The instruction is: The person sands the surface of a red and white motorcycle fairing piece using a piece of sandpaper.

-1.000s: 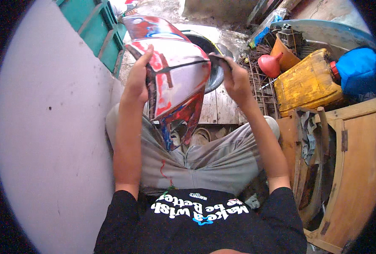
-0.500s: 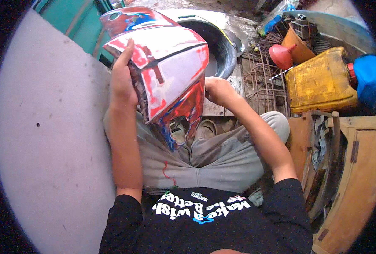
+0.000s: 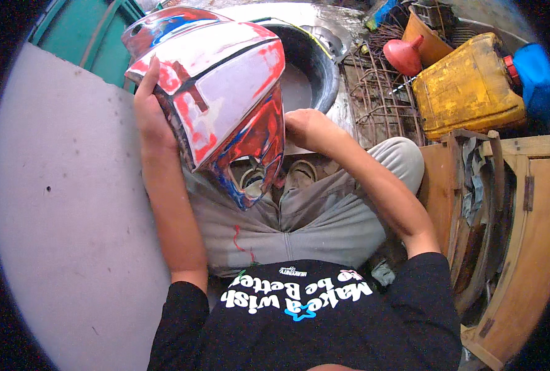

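Observation:
A motorcycle body panel (image 3: 225,93), its red, white and blue paint sanded down to pale patches, is held up above my lap. It is tilted, with a narrow pronged end pointing down toward my shoes. My left hand (image 3: 155,117) grips its left edge, the thumb lying on the front face and the fingers out of sight behind. At the panel's right edge is my right hand (image 3: 309,128), closed, with its fingertips hidden by the panel. What those fingers hold, if anything, I cannot make out.
Behind the panel stands a black basin (image 3: 327,86) with cloudy liquid. To the right are a rusty wire grid (image 3: 380,102), a red funnel (image 3: 403,55), a yellow jerrycan (image 3: 467,86) and a wooden frame (image 3: 535,210). A pale wall (image 3: 83,185) runs close along my left.
The panel and both hands have shifted left and slightly up in the view. The surroundings have shifted too, as the head view turned. My left hand keeps its grip.

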Demonstrator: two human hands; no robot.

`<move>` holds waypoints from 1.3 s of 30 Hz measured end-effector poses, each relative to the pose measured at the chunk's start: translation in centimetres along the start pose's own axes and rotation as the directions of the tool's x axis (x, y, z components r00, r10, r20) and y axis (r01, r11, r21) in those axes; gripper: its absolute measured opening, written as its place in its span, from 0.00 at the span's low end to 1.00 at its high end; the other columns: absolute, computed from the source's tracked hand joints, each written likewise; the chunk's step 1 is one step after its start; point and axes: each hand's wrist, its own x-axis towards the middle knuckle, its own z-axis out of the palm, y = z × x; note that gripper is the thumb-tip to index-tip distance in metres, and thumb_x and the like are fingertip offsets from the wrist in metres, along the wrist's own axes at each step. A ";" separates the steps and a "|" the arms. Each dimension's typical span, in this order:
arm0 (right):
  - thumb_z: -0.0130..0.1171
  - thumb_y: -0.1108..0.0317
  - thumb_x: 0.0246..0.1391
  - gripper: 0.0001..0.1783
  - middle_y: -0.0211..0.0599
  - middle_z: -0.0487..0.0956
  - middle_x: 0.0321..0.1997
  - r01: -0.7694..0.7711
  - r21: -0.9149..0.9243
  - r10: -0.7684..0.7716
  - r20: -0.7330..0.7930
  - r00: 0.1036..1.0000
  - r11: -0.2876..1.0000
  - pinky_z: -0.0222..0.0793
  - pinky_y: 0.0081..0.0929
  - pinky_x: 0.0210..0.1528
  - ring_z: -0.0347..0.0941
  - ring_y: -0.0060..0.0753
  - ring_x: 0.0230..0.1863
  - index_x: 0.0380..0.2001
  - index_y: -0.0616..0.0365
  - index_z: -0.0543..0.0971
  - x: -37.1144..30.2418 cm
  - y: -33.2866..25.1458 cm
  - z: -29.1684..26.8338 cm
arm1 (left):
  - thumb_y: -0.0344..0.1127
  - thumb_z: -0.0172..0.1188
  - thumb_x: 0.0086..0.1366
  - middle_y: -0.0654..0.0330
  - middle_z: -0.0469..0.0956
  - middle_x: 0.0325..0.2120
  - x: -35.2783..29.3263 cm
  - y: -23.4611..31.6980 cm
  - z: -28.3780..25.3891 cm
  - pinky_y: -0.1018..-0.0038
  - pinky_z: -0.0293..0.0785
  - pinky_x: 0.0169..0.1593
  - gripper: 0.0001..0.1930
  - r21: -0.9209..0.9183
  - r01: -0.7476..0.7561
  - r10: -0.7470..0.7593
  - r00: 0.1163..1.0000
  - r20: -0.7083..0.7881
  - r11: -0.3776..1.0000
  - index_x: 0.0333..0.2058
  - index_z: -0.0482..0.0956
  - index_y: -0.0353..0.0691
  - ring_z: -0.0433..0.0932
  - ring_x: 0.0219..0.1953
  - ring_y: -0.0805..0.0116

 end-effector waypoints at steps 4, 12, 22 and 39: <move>0.56 0.70 0.51 0.12 0.47 0.81 0.38 -0.039 0.008 0.038 0.113 0.993 0.999 0.75 0.48 0.46 0.79 0.53 0.44 0.41 0.57 0.77 -1.2 -2.1 -0.4 | 0.41 0.53 0.72 0.52 0.80 0.48 -0.2 -0.1 -0.2 0.63 0.79 0.53 0.21 0.037 0.003 -0.003 1.000 0.004 0.999 0.55 0.71 0.32 0.82 0.47 0.60; 0.61 0.64 0.50 0.14 0.49 0.83 0.40 -0.075 -0.047 0.086 0.287 0.954 0.996 0.78 0.45 0.46 0.81 0.53 0.45 0.40 0.54 0.82 -1.8 -4.0 0.2 | 0.42 0.52 0.72 0.50 0.79 0.49 -0.1 -1.5 1.3 0.61 0.76 0.56 0.23 -0.042 0.020 -0.020 1.000 -0.003 0.999 0.57 0.70 0.30 0.81 0.48 0.58; 0.55 0.56 0.56 0.17 0.55 0.82 0.44 -0.232 0.093 0.190 0.328 0.925 0.968 0.75 0.45 0.48 0.79 0.57 0.47 0.41 0.54 0.83 -2.8 -1.8 0.8 | 0.43 0.52 0.72 0.50 0.80 0.48 1.4 -2.4 1.7 0.63 0.77 0.55 0.21 -0.092 -0.035 0.055 0.973 0.222 0.995 0.54 0.72 0.31 0.81 0.48 0.59; 0.57 0.60 0.65 0.16 0.40 0.84 0.34 -0.108 0.455 0.395 -0.603 0.693 0.884 0.73 0.30 0.41 0.78 0.26 0.35 0.44 0.64 0.82 -2.1 -2.1 -17.4 | 0.40 0.52 0.72 0.52 0.79 0.50 -2.2 0.4 3.6 0.61 0.75 0.58 0.19 -0.224 0.094 -0.049 0.978 0.201 0.970 0.56 0.71 0.33 0.80 0.50 0.60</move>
